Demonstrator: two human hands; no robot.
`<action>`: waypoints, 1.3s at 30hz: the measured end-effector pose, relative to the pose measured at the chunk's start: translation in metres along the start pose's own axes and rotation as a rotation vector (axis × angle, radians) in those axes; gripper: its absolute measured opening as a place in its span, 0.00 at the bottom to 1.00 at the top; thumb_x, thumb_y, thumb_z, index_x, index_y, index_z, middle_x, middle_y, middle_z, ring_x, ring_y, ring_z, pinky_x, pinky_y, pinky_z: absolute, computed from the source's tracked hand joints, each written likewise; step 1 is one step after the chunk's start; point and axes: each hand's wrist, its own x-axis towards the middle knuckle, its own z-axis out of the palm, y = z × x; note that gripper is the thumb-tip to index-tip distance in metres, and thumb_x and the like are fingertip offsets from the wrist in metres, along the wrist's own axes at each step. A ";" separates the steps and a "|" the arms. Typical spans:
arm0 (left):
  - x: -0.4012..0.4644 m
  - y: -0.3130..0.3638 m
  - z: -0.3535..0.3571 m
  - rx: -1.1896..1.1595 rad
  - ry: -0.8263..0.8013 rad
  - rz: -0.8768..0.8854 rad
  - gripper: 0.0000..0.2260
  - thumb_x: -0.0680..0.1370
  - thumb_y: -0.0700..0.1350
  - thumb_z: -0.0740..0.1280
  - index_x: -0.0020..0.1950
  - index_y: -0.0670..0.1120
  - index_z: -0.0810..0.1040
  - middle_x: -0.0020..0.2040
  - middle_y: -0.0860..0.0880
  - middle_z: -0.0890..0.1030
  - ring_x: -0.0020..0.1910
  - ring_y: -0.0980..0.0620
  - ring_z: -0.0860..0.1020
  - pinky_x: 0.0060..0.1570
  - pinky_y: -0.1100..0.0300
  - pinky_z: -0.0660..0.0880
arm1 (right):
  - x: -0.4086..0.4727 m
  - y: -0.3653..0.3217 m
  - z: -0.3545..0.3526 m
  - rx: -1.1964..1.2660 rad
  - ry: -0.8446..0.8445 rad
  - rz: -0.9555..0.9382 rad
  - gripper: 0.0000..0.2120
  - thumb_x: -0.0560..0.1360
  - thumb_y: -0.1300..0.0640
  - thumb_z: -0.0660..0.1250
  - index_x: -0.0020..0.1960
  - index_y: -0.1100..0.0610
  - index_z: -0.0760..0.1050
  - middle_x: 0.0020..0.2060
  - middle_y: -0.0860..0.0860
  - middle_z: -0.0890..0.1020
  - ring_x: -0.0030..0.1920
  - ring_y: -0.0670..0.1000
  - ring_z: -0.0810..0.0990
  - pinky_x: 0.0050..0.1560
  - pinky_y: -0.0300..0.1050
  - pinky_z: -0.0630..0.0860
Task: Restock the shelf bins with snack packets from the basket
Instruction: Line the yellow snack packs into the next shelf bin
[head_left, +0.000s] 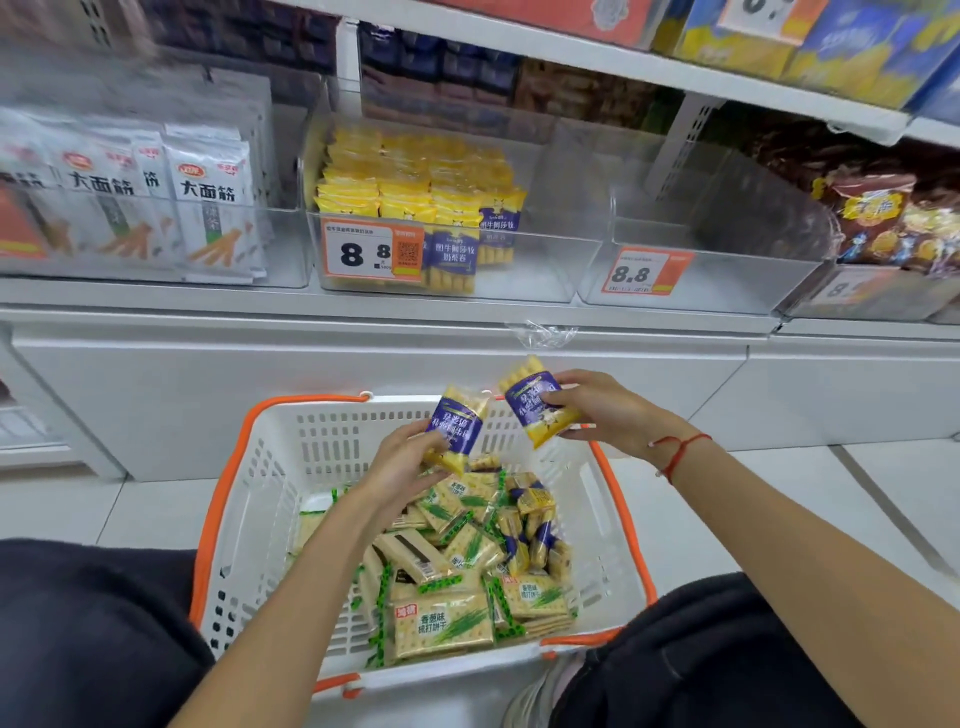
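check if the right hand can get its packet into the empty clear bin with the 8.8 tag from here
Probably yes: the right hand holds a blue-and-yellow packet just below the empty bin, whose top is open, with nothing between them.

White basket with slotted walls, orange rim and handles. Inside: pale cracker packets edged in green dots, printed with green chives and a red logo. In the left hand, a yellow packet banded deep blue with white lettering; same yellow and blue on the packet in the right hand. Red string bracelet at the right wrist. Clear bin stacked yellow; orange-and-white price tag, black 8.
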 end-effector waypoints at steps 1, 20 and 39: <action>-0.001 -0.001 -0.001 0.002 -0.004 -0.014 0.17 0.76 0.34 0.66 0.65 0.38 0.72 0.53 0.41 0.80 0.44 0.51 0.78 0.43 0.60 0.77 | -0.001 -0.005 0.001 -0.004 0.017 -0.013 0.11 0.77 0.61 0.65 0.60 0.56 0.74 0.43 0.52 0.80 0.39 0.47 0.78 0.41 0.39 0.75; -0.007 0.011 0.000 -0.383 -0.026 0.012 0.14 0.82 0.51 0.57 0.57 0.45 0.78 0.48 0.45 0.84 0.42 0.48 0.82 0.42 0.51 0.79 | -0.008 -0.010 0.046 0.230 -0.330 0.038 0.13 0.75 0.67 0.66 0.56 0.55 0.76 0.46 0.53 0.81 0.41 0.48 0.76 0.40 0.38 0.77; 0.003 -0.033 0.001 -0.104 -0.214 -0.293 0.24 0.81 0.56 0.50 0.64 0.41 0.74 0.58 0.38 0.80 0.53 0.43 0.78 0.58 0.48 0.73 | 0.030 0.043 0.065 -0.625 -0.197 -0.360 0.12 0.70 0.53 0.75 0.52 0.54 0.81 0.50 0.50 0.82 0.47 0.46 0.76 0.46 0.37 0.73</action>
